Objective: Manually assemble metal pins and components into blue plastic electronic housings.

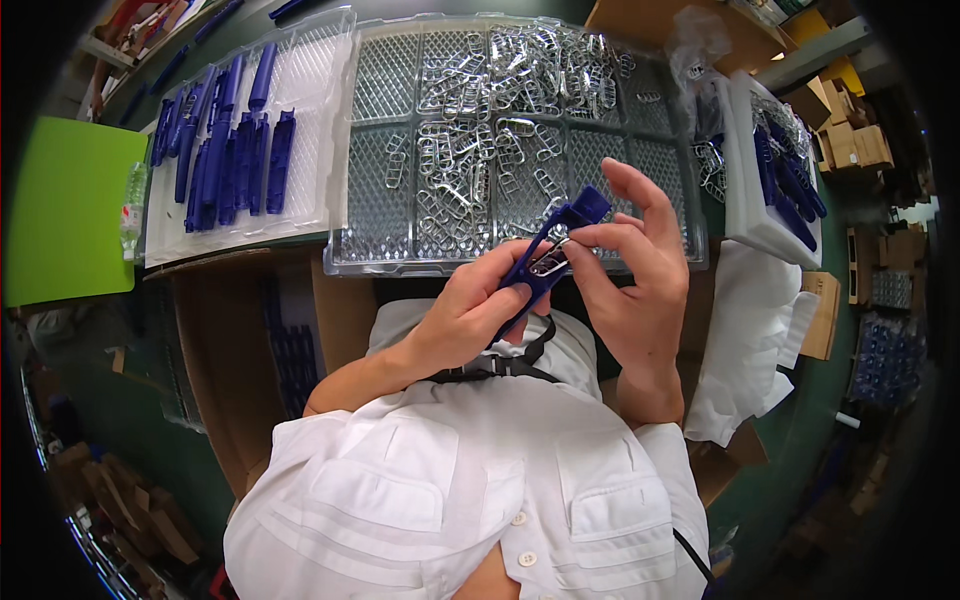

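Note:
My left hand (462, 305) is closed around a long dark blue plastic part (588, 207), which it holds tilted in front of my chest. A small shiny metal wire clip (549, 260) lies in the hollow of that part. With thumb and forefinger, my right hand (645, 265) pinches at the upper end of the clip, its other fingers raised. Behind the hands is a clear compartment tray (380, 85) with a ribbed floor. Many loose metal wire clips (455, 170) are heaped in its middle compartments.
At the left a white tray (312, 75) holds several blue plastic parts (245, 165). A green panel (70, 210) and a clear bottle (132, 210) stand beside it. On the right is a white foam box (770, 225) with blue pieces. Below the table edge, an open cardboard box (215, 370) contains more blue parts.

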`<state>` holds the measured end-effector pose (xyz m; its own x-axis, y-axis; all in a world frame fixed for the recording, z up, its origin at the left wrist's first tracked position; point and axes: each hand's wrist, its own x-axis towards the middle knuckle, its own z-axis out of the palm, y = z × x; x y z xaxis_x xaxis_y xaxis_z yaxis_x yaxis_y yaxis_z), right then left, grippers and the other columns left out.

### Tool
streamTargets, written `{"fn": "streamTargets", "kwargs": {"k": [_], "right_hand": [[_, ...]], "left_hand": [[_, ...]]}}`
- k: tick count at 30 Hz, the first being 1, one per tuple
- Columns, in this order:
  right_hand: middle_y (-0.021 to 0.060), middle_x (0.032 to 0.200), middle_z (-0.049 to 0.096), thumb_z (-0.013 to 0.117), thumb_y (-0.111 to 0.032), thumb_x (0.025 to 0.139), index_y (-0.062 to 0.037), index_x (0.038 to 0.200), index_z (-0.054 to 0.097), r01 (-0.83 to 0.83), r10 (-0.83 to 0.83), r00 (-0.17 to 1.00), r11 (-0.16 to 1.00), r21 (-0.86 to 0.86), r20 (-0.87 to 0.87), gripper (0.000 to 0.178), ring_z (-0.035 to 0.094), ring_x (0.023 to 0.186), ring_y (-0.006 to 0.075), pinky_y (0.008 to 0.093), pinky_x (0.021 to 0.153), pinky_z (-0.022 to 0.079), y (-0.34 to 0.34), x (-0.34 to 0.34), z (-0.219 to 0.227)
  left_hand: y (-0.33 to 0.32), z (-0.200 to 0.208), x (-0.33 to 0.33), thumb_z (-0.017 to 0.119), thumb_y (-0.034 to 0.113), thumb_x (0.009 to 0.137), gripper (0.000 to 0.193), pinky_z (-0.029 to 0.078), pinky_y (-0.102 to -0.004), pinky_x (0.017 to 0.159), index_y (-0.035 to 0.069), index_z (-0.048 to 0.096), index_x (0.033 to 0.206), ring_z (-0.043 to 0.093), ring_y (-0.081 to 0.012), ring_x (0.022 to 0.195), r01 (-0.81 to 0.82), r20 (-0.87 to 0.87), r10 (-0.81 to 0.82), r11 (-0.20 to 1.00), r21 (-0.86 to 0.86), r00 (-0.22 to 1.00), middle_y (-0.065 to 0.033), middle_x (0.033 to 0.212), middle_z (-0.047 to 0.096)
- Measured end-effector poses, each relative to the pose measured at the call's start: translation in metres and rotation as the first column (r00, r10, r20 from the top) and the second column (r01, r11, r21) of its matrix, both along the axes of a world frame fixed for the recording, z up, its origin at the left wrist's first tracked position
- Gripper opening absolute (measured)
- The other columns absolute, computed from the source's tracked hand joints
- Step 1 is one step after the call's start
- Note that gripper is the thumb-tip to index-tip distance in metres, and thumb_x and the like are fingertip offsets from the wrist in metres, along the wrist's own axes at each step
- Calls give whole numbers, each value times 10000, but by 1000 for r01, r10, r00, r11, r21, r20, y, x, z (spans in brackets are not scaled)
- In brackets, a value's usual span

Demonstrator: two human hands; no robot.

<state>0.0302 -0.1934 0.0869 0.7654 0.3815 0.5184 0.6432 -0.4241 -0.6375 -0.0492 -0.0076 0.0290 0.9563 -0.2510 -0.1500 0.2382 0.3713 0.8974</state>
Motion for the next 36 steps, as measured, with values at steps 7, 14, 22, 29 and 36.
{"fn": "streamTargets", "kwargs": {"k": [7,14,22,29,36], "right_hand": [[227,1398,632,800,51,795,9,859,706,46,-43,998,996,-71,43,121,673,1192,364,398,872,584,6,-3,-4],[223,1352,661,789,73,796,11,884,678,-1,-8,998,992,-126,-67,154,673,1242,371,421,956,583,11,-9,-10],[147,1295,701,764,62,828,-21,1183,616,95,-102,964,995,-41,-247,393,725,1128,239,337,889,614,10,-11,-12],[72,1087,714,721,76,878,5,1172,599,60,-27,903,996,64,-428,326,729,979,132,278,856,610,5,-9,-27],[83,982,692,743,52,864,1,1122,588,96,-60,906,993,66,-419,305,715,875,163,302,783,587,8,-8,-37]], "left_hand": [[0,-4,1,453,2,1022,460,531,-241,602,3,509,1479,631,-92,688,10,44,-13,998,60,999,-86,999,681],[-5,-12,0,475,11,996,434,533,-254,567,-6,540,1425,633,-88,633,-5,37,2,998,67,999,-50,917,679],[-5,-9,2,574,131,1047,234,513,-258,509,-29,635,1207,648,-84,575,-54,169,20,979,199,985,-29,769,673],[-9,-10,12,596,193,1058,257,504,-265,491,-17,676,933,634,-90,533,-83,86,61,954,287,994,-35,675,677],[-9,-15,16,608,185,1037,256,502,-273,487,-3,696,888,625,-86,523,-102,55,88,934,343,995,-37,641,671]]}}
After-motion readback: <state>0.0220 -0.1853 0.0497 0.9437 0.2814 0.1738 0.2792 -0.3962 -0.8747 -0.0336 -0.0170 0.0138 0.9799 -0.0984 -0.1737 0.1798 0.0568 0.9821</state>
